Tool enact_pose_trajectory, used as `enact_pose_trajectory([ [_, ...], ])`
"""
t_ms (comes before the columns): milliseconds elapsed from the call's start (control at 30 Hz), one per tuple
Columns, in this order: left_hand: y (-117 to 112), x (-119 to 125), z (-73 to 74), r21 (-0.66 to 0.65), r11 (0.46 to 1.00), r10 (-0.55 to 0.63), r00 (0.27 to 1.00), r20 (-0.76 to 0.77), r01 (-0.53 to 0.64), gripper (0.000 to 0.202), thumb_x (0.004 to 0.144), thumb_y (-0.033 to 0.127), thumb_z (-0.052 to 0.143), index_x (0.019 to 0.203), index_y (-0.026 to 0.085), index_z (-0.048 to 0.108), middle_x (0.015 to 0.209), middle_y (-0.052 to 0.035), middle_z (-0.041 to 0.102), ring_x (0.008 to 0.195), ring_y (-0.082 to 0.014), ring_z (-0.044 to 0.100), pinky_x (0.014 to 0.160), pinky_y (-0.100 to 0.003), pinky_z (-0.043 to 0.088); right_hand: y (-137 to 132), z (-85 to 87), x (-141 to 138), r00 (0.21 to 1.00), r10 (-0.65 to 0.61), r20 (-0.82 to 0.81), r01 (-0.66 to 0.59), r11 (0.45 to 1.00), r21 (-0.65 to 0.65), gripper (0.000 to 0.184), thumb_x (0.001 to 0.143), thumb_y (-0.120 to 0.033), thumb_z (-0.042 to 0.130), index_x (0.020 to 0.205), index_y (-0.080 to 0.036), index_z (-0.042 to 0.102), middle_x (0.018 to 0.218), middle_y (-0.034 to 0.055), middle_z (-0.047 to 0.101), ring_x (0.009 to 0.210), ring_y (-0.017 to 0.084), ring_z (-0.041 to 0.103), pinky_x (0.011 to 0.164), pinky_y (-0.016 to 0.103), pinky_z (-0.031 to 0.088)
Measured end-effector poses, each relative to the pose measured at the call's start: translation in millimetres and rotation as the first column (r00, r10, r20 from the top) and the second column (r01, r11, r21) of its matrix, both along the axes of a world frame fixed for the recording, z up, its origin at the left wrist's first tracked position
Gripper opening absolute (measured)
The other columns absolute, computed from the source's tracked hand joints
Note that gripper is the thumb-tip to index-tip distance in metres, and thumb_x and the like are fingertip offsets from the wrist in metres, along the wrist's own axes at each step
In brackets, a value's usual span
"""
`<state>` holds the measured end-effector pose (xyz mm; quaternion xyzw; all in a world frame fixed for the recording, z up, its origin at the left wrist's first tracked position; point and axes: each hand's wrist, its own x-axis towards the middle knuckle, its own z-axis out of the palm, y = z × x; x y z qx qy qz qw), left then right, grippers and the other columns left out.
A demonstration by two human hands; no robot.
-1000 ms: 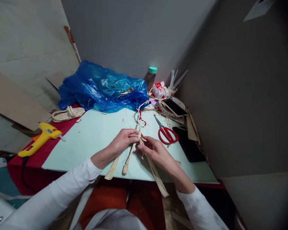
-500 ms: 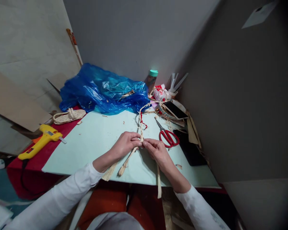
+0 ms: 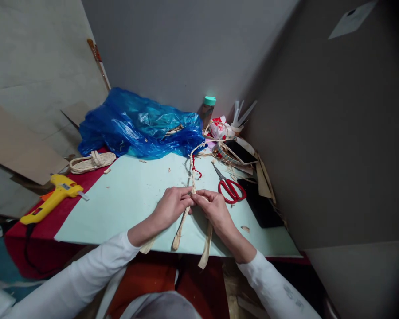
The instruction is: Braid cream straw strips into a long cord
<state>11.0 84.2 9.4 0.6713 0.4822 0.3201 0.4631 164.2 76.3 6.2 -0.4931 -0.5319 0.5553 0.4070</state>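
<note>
A pale straw-coloured braid runs from the back of the table toward me, and both hands pinch its near end. My left hand grips it from the left with thumb and fingers together. From the right, my right hand pinches the same spot, its fingertips touching those of the left. Loose flat strands hang below: a middle strand, a right strand and a left one under my left wrist. A red twisted tie lies beside the braid. Red-handled scissors rest just beyond my right hand.
A blue plastic bag fills the back left. At left are a yellow glue gun and a woven straw piece. A phone, a black flat object and a green-capped bottle stand or lie on the right and back.
The middle and right strands have shifted, the right one swinging left beneath my right hand. My right fingers have moved over the braid's end. The whole view has shifted slightly.
</note>
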Motion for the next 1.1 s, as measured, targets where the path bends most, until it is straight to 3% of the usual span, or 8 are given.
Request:
enact_pose_trajectory([
  [200, -5.9, -3.7, 10.0, 0.221, 0.975, 0.062, 0.969, -0.241, -0.007, 0.030, 0.083, 0.022, 0.050, 0.106, 0.015, 0.068, 0.070, -0.0028, 0.068, 0.068, -0.0188, 0.061, 0.069, -0.027, 0.040, -3.5, -5.5, 2.9, 0.952, -0.039, 0.304, -0.036, 0.971, 0.238, 0.022, 0.088, -0.035, 0.050, 0.082, -0.016, 0.059, 0.067, 0.0021, 0.066, 0.061, 0.014, 0.055, 0.061, 0.025, 0.039],
  [400, -20.3, -4.3, 33.1, 0.259, 0.965, 0.092, 0.861, -0.500, 0.047, 0.020, 0.085, 0.020, 0.048, 0.071, 0.019, 0.062, 0.063, -0.0036, 0.064, 0.060, -0.0176, 0.058, 0.063, -0.027, 0.038, -3.7, -7.2, 6.4, 0.959, -0.025, 0.284, -0.055, 0.960, 0.273, 0.019, 0.088, -0.033, 0.050, 0.078, -0.017, 0.055, 0.065, 0.0003, 0.063, 0.058, 0.011, 0.052, 0.059, 0.023, 0.036],
  [600, -49.9, 24.0, 29.5, 0.291, 0.943, 0.096, 0.707, -0.701, 0.161, 0.029, 0.089, 0.012, 0.035, 0.104, 0.013, 0.060, 0.086, -0.0104, 0.069, 0.075, -0.0205, 0.064, 0.070, -0.031, 0.045, -2.0, -10.4, 5.9, 0.986, 0.082, -0.145, -0.077, 0.996, 0.040, 0.027, 0.082, -0.040, 0.058, 0.085, -0.014, 0.062, 0.055, -0.0038, 0.048, 0.046, 0.007, 0.030, 0.044, 0.023, 0.018],
  [700, -54.7, 26.6, 24.0, 0.303, 0.924, 0.055, 0.700, -0.712, 0.235, 0.030, 0.089, 0.012, 0.035, 0.101, 0.012, 0.063, 0.087, -0.0126, 0.069, 0.080, -0.0220, 0.065, 0.073, -0.032, 0.045, -2.1, -9.5, 8.7, 0.957, 0.073, -0.281, -0.083, 0.996, -0.023, 0.029, 0.078, -0.040, 0.064, 0.089, -0.013, 0.063, 0.063, -0.0023, 0.052, 0.046, 0.005, 0.022, 0.044, 0.023, 0.012],
  [833, -35.5, 8.6, 27.5, 0.284, 0.956, 0.078, 0.876, -0.476, 0.069, 0.029, 0.090, 0.030, 0.044, 0.078, 0.018, 0.067, 0.078, -0.0070, 0.068, 0.080, -0.0208, 0.062, 0.077, -0.032, 0.044, -2.6, -8.6, 10.4, 0.939, 0.084, -0.332, -0.099, 0.995, -0.029, 0.025, 0.078, -0.039, 0.066, 0.082, -0.015, 0.059, 0.065, -0.0031, 0.051, 0.046, 0.005, 0.021, 0.044, 0.024, 0.010],
  [933, -9.7, -2.1, 23.0, 0.214, 0.971, 0.126, 0.988, -0.093, -0.104, 0.019, 0.085, 0.027, 0.050, 0.091, 0.017, 0.065, 0.092, -0.0064, 0.068, 0.089, -0.0191, 0.060, 0.082, -0.030, 0.043, -4.0, -11.2, 8.1, 0.938, 0.121, -0.324, -0.122, 0.992, 0.017, 0.023, 0.082, -0.038, 0.062, 0.082, -0.016, 0.056, 0.065, -0.0034, 0.050, 0.047, 0.005, 0.024, 0.045, 0.023, 0.012],
  [1000, 4.1, -2.0, 13.8, -0.049, 0.994, -0.084, 0.980, 0.179, 0.094, 0.019, 0.083, 0.028, 0.053, 0.094, 0.014, 0.060, 0.080, -0.0051, 0.063, 0.073, -0.0149, 0.058, 0.068, -0.027, 0.045, -5.5, -13.5, 6.3, 0.938, 0.138, -0.319, -0.130, 0.990, 0.045, 0.023, 0.084, -0.039, 0.059, 0.083, -0.017, 0.054, 0.067, -0.0024, 0.052, 0.050, 0.006, 0.033, 0.047, 0.022, 0.019],
  [1100, 13.0, 4.2, 0.9, -0.332, 0.888, -0.151, 0.883, 0.444, 0.319, 0.018, 0.082, 0.030, 0.056, 0.087, 0.013, 0.053, 0.066, 0.0009, 0.052, 0.047, -0.0045, 0.038, 0.045, -0.018, 0.029, -8.3, -14.5, 5.9, 0.949, 0.129, -0.286, -0.121, 0.992, 0.048, 0.024, 0.086, -0.041, 0.057, 0.083, -0.017, 0.053, 0.068, -0.0023, 0.050, 0.054, 0.007, 0.038, 0.050, 0.021, 0.025],
])
